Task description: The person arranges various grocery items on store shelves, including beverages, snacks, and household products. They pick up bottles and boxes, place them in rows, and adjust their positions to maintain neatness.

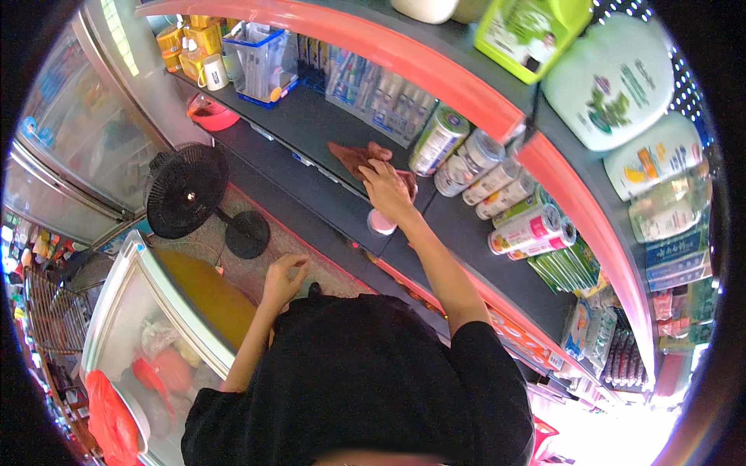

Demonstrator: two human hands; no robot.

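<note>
My right hand [386, 189] presses on a reddish-brown cloth [352, 158] that lies bunched on the dark shelf [303, 131]. Just below that hand, a round pink-topped container [382, 222] is near the shelf's front edge. Canisters with printed sleeves [440, 140] stand to the right of the cloth, and behind it are packaged toothbrushes [364, 81]. My left hand [285, 279] hangs over the floor with its fingers loosely curled, holding nothing visible.
A black fan [186, 189] stands on the floor at left, near a glass-topped chest freezer [157, 326]. A pink bowl [213, 113], white mug [214, 73] and clear plastic bin [262, 64] are on the shelves. Large bottles [609, 81] line the upper shelf, above a red rail [408, 41].
</note>
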